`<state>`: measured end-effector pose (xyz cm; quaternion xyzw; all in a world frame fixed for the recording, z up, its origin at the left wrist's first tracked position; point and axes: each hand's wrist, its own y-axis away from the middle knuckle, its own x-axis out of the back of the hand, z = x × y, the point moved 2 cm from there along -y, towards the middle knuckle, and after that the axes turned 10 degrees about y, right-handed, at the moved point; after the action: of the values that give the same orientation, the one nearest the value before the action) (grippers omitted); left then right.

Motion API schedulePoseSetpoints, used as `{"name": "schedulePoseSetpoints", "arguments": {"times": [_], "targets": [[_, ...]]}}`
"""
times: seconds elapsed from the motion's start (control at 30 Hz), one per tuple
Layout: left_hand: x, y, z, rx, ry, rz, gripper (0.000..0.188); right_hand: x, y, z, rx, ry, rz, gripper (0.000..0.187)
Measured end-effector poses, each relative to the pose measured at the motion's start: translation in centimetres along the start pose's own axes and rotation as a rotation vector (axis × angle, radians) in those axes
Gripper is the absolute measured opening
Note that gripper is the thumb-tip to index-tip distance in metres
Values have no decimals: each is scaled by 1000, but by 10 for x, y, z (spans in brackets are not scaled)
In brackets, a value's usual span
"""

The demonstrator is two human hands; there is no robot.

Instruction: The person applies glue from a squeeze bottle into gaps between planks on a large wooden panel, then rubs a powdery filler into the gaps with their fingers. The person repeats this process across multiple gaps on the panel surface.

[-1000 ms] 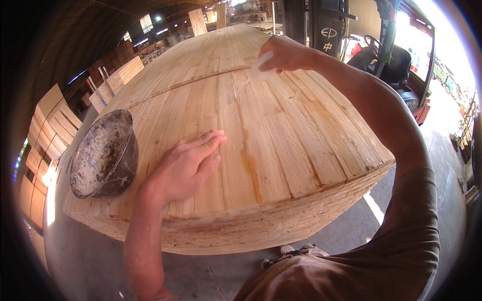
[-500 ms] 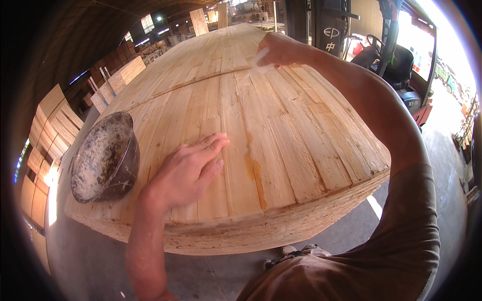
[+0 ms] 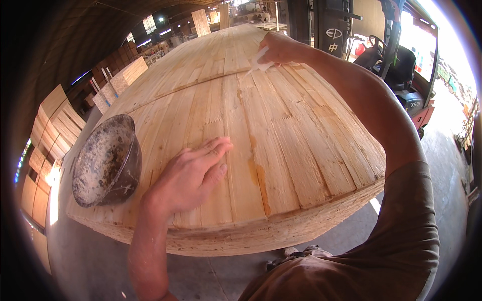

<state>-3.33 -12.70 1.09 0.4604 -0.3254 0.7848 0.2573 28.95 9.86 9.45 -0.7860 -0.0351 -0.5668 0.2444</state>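
A large stack of pale jointed-wood panels [image 3: 201, 165] fills the middle of the view. On its top, near the front edge, my left hand [image 3: 193, 173] rests with fingers stretched out and nothing in it. Farther off, my right hand [image 3: 283, 47] is closed around a white scraper [image 3: 260, 60] whose thin end points at the wood by a cross seam. A wet brownish streak [image 3: 258, 173] runs along one joint to the right of my left hand. Tilted at the left corner is a dark bowl [image 3: 108, 160], spattered inside with pale and dark residue.
A forklift [image 3: 401, 65] stands at the far right beside the stack. More wood stacks [image 3: 55, 123] are at the left, with another pile of boards [image 3: 120, 80] behind them. Concrete floor [image 3: 211, 273] shows below the front edge, where a shoe [image 3: 291, 253] is visible.
The white scraper has tilted and its blade shows more clearly, with my right hand in nearly the same place. My left hand stays about where it was; the view has shifted slightly.
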Motion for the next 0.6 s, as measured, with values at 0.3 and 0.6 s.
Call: {"name": "schedulePoseSetpoints", "arguments": {"times": [0.3,0.6], "targets": [[2,-2,9,55,15,-34,45,27,-4,47,-21,-431,201,35],[-1,-4,13,-32,-2,0,40,132,163,54,52,-1181,508,41]]}}
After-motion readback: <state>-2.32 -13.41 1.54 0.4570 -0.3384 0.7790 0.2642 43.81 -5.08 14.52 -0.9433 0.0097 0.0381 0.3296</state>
